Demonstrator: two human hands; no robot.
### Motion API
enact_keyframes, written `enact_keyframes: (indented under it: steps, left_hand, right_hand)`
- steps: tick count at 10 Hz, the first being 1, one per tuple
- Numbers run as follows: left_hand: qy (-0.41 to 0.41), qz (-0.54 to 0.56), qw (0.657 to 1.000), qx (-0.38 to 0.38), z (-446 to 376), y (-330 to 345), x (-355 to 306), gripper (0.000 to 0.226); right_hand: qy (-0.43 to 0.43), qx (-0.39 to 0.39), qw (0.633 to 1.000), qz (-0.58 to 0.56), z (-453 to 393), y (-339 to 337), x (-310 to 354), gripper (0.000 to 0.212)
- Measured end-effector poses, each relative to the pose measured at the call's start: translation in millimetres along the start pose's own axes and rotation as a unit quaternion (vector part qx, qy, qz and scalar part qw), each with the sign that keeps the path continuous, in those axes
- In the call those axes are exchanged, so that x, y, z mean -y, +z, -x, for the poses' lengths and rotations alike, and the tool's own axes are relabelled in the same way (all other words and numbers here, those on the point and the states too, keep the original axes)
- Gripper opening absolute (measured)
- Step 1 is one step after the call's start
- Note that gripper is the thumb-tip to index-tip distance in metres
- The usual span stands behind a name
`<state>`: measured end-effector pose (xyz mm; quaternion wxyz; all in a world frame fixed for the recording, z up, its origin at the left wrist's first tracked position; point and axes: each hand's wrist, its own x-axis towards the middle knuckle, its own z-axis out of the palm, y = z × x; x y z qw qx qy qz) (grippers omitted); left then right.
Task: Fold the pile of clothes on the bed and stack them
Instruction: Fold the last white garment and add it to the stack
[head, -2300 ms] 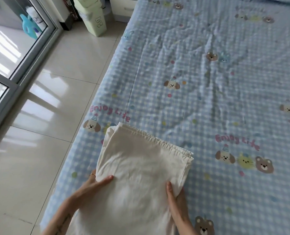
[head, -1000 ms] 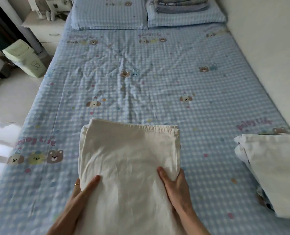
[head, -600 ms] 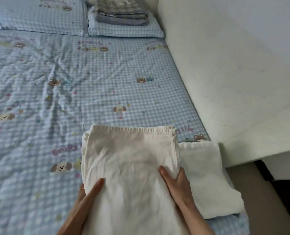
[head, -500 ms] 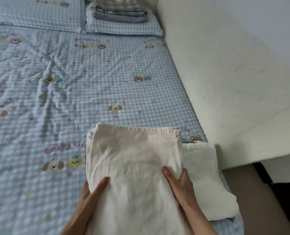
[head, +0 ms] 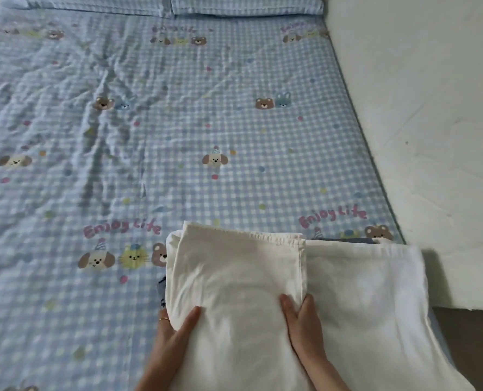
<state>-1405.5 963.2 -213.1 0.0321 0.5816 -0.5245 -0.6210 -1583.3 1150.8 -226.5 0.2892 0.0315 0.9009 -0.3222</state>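
Head view, sole camera.

Item: folded cream garment (head: 234,280), held above the near right part of the bed (head: 178,136), its right edge overlapping the white folded stack (head: 364,292) that lies at the bed's near right corner, beside the wall (head: 432,108).

Left hand (head: 175,331): gripping the garment's left edge, thumb on top of the cloth, fingers underneath and out of sight; a ring shows on one finger.

Right hand (head: 302,325): gripping the right edge, thumb and part of the hand on top, fingers tucked under the fold.

Beneath the stack: a sliver of darker blue cloth shows at its far edge and at the left, possibly another folded piece; the view is too slight to tell.

Step in hand, as judged: setting the folded garment onto the stack.

Handling notes: the garment should travel right until its edges line up with the white piece below, hemmed edge kept square to the far side. It should be lowered flat, both hands level, so the layers do not slide apart. Fingers should slip out sideways, not upward, lest the fold open. The stack sits close to the bed's edge, so a slight bias inward is advisable.
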Motion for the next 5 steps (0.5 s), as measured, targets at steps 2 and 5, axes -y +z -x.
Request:
enact_keyframes:
  steps: [2,5]
  left_hand:
    - [0.007,-0.004,1.0,0.007,-21.5,4.1,13.4,0.056]
    - [-0.007,-0.106,0.994,-0.032,9.3,-12.3,-3.1,0.053]
  right_hand:
    - [-0.012,-0.068,0.995,0.072,-9.6,28.9,-10.7,0.048]
    - [-0.062,-0.113,0.988,0.089,39.1,-5.6,25.5,0.056]
